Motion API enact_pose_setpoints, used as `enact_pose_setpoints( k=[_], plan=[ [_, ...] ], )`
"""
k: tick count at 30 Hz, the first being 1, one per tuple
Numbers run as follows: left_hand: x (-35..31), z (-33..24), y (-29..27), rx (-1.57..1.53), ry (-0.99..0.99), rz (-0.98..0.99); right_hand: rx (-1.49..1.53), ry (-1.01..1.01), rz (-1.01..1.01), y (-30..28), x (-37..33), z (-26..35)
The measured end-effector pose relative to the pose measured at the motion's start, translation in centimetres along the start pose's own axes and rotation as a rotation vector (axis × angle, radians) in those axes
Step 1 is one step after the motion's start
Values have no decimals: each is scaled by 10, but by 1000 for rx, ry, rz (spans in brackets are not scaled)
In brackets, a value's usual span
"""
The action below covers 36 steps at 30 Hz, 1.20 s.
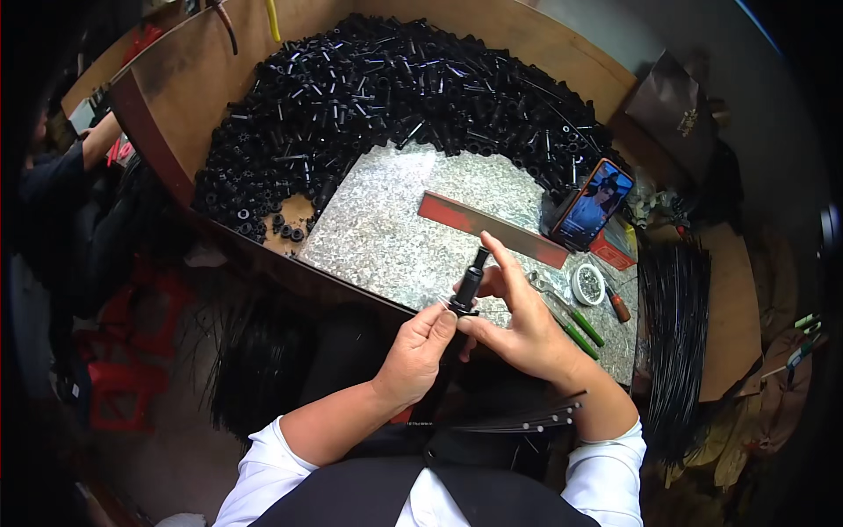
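A black stepped tube-like plastic part (471,283) is held up at a slant in front of my body, over the near edge of the worktable. My left hand (416,348) pinches its lower end between thumb and fingers. On the other side, my right hand (529,327) holds the same part; its index finger reaches up to the narrow top, and its thumb presses near the bottom. The rest of its fingers are partly hidden behind the part. Beneath and beyond lies a grey speckled board (369,224), with a long reddish bar (492,228) lying across it.
A heap of black plastic parts (378,88) fills the walled table's far side. A propped phone (595,204), a white tub of small pieces (587,285), green-handled pliers (575,329) and a screwdriver (620,307) sit right. Black rods (674,342) stand outside. Another person's arm (101,140) shows left.
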<state>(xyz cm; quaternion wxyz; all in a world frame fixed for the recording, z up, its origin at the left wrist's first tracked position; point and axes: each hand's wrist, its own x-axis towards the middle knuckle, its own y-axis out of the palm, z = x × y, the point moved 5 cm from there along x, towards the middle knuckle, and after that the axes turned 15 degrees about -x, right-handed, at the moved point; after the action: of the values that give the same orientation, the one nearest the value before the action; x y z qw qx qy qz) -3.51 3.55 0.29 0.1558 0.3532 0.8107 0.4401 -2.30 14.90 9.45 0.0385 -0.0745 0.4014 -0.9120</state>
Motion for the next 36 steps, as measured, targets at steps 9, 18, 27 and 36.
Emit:
enact_pose_setpoints(
  k=[9, 18, 27, 36],
  plan=[
    [3, -3, 3, -14, 80, -61, -209, -120, -183, 1, -6, 5],
    [0, 0, 2, -11, 83, -35, -291, -99, -268, 11, -13, 15],
    [-1, -1, 0, -85, 41, -25, -329, -134, -234, 5, -11, 20],
    [-1, -8, 7, -20, 121, -69, -327, -88, -320, 11, -12, 22]
  ],
)
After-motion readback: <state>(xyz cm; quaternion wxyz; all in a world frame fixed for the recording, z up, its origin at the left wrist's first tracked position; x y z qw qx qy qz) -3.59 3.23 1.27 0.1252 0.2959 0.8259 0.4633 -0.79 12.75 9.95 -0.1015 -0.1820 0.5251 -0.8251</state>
